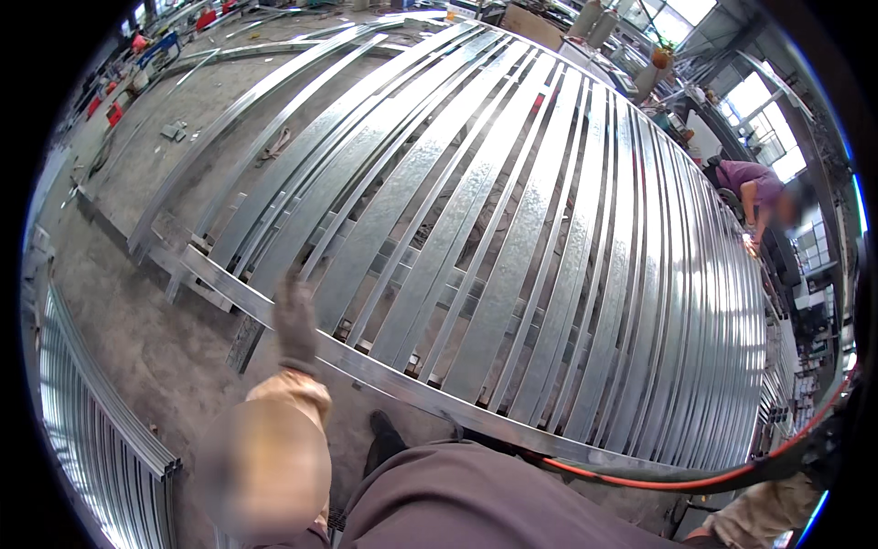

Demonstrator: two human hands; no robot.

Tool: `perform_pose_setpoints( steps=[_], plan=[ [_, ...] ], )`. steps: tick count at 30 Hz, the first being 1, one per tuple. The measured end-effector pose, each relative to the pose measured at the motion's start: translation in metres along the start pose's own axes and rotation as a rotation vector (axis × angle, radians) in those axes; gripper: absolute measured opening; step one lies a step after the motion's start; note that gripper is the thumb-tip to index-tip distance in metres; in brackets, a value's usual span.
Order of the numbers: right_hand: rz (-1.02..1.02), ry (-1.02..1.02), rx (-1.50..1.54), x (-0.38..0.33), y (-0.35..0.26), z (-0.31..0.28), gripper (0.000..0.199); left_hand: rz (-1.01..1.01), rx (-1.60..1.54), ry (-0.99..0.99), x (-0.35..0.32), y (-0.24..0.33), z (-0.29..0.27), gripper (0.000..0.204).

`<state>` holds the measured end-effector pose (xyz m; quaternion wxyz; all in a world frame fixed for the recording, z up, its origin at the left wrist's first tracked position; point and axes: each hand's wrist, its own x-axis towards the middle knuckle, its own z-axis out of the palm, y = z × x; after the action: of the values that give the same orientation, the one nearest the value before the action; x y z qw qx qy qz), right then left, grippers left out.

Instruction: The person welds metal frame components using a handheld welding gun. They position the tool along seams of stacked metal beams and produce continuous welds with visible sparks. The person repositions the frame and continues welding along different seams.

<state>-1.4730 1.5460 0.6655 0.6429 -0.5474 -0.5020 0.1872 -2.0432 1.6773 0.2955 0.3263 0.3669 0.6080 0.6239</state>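
Galvanised steel: a rack of long strips [512, 229], too many to count, on one cross rail [402, 384].
Left hand [294, 322]: one grey glove, raised over the rail's near end; grip hidden.
Right hand: out of view.
Co-worker [759, 197]: one, bent at the rack's far right edge.
Hose [677, 478]: one, orange and black.

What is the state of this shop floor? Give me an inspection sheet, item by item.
Surface: grey concrete floor, dusty.
Job's things: large steel strip frame lying flat; near rail runs across its end.
Clutter: small scraps on the floor; stacked steel sections at the left.
Hands: gloved left hand raised by the near rail, blurred, grip unclear; right hand out of view.
Cables: red and black hose at lower right.
Surroundings: person in purple bent over the frame's far side; bright windows.
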Motion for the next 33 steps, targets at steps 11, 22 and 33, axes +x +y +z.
perform_pose_setpoints(
  steps=[11, 22, 33],
  plan=[
    [0.382, -0.400, 0.206, 0.068, 0.183, 0.033, 0.046, 0.764, -0.120, -0.782, -0.219, 0.234, 0.192, 0.043],
    [0.756, -0.906, 0.211, 0.046, 0.245, 0.177, 0.041, 0.947, 0.156, -0.415, -0.259, 0.250, 0.197, 0.041],
    [0.893, -1.457, 0.205, -0.008, 0.285, 0.310, 0.041, 0.207, 0.327, -0.314, -0.195, 0.054, 0.154, 0.068]
  ],
)
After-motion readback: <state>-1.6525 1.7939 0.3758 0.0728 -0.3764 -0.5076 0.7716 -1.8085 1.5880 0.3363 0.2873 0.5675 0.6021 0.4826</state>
